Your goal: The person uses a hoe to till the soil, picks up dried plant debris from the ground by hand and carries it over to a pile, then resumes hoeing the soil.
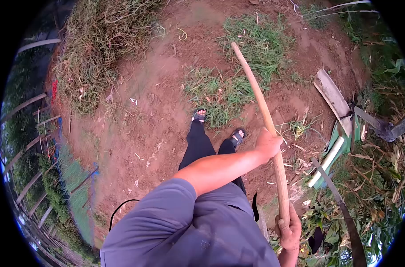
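Grey shirt cloth (220, 227) lies left of the wooden pole (256, 89), which reaches out over grass (271, 49), fingers of my left hand (268, 144) clamped round the pole's middle and those of my right hand (290, 231) round its near end.

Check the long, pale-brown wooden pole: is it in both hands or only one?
In both: the left hand closes around the pole partway along, and the right hand holds it near its lower end.

Left hand (268, 144) clenched, arm (224, 169) extended across; right hand (291, 232) curled, lower down.
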Demonstrator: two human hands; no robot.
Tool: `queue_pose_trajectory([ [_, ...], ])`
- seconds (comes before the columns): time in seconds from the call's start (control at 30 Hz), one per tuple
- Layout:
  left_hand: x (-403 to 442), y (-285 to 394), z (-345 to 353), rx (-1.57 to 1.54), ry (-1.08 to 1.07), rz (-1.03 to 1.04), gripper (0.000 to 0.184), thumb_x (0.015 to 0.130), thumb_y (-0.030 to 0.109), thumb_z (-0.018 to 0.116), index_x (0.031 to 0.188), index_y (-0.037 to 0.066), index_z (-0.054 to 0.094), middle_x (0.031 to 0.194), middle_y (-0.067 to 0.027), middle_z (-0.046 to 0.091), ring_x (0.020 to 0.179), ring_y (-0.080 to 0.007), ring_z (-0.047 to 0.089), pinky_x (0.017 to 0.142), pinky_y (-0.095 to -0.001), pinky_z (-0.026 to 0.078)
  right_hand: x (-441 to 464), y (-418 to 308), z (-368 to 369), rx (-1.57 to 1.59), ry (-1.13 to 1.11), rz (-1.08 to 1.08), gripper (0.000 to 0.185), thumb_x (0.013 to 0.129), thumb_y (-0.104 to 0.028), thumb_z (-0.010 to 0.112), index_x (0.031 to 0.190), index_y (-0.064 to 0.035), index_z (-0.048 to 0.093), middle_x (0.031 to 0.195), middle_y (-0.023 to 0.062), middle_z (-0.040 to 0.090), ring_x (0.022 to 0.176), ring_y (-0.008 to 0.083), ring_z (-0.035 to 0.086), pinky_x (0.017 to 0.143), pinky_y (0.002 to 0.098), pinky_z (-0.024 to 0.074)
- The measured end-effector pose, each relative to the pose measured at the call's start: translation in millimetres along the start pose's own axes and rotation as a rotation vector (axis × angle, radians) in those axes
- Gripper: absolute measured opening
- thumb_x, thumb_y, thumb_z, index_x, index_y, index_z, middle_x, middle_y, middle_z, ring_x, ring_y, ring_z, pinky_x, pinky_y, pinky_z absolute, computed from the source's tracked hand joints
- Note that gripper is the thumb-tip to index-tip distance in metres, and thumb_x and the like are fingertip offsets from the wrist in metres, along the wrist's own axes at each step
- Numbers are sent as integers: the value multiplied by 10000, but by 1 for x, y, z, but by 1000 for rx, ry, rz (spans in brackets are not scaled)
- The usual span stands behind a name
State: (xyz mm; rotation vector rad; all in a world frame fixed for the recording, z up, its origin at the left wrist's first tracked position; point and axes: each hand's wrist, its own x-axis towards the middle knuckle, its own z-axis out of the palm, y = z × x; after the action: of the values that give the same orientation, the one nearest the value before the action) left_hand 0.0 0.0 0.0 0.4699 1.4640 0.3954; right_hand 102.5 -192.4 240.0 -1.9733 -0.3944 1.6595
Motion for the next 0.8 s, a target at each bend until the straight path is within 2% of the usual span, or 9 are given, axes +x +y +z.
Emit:
queue_pose_trajectory([
  [0.17, 28, -55, -28, -7, 267, -59, 350, 775, 65, 696, 1039, -106, 542, 900, -186, 646, 796, -265, 664, 678, -421, 535, 62, 38, -22, 243, -244, 112, 638, 963, -146, 651, 1525, 21, 399, 843, 53, 589, 482, 40, 369, 428, 200, 275],
  [0.23, 33, -67, -43, 14, 259, -109, 250, 763, 46, 695, 920, -124, 601, 841, -183, 650, 764, -254, 662, 655, -426, 523, 71, 39, -14, 211, -253, 116, 586, 976, -138, 626, 1506, 19, 429, 840, 49, 585, 488, 40, 369, 433, 196, 272],
  [0.27, 30, -71, -44, -19, 201, -208, 267, 784, 43, 680, 980, -116, 597, 931, -234, 683, 865, -324, 710, 702, -438, 551, 69, 36, -11, 203, -260, 158, 574, 978, -140, 620, 1500, 18, 438, 836, 47, 586, 492, 41, 373, 436, 195, 274],
  [0.43, -13, -98, 10, 1, 188, -223, 262, 789, 69, 679, 978, -100, 617, 885, -217, 685, 820, -331, 714, 693, -435, 558, 25, 36, -55, 192, -167, 256, 562, 976, -154, 616, 1483, 26, 455, 797, 49, 593, 459, 43, 371, 405, 202, 262],
  [0.5, -57, -88, 46, 4, 171, -67, 268, 756, 79, 701, 943, -84, 598, 831, -169, 644, 732, -287, 671, 642, -437, 539, -14, 18, -90, 154, -114, 254, 549, 962, -110, 620, 1473, 19, 467, 856, 52, 624, 590, 72, 509, 530, 204, 407],
  [0.57, -54, -111, 95, -71, 101, -133, 250, 756, 91, 707, 910, -73, 599, 811, -178, 644, 739, -295, 665, 662, -430, 525, -42, 9, -101, 62, 5, 100, 557, 963, -159, 634, 1455, 53, 485, 723, 31, 587, 438, 34, 381, 389, 196, 265],
  [0.7, -76, -65, 126, -138, -271, -136, 292, 759, 91, 705, 944, -80, 557, 828, -163, 618, 733, -276, 649, 649, -431, 511, -74, -16, -86, -166, 193, 89, 627, 964, -157, 605, 1519, 47, 395, 739, 7, 568, 466, 36, 399, 413, 200, 289],
  [0.77, -72, -71, 141, -198, -334, -121, 284, 762, 92, 706, 939, -69, 553, 814, -153, 606, 731, -269, 642, 638, -435, 512, -87, -9, -81, -241, 141, 140, 670, 1005, -193, 643, 1591, -76, 340, 1332, 74, 598, 782, 130, 551, 652, 273, 479],
  [0.8, -69, -72, 147, -257, -391, -100, 275, 766, 93, 707, 934, -57, 549, 800, -142, 594, 729, -262, 634, 628, -440, 512, -89, -10, -69, -383, 144, 21, 664, 1013, -196, 622, 1589, -47, 330, 924, 7, 593, 688, 105, 487, 595, 261, 438],
])
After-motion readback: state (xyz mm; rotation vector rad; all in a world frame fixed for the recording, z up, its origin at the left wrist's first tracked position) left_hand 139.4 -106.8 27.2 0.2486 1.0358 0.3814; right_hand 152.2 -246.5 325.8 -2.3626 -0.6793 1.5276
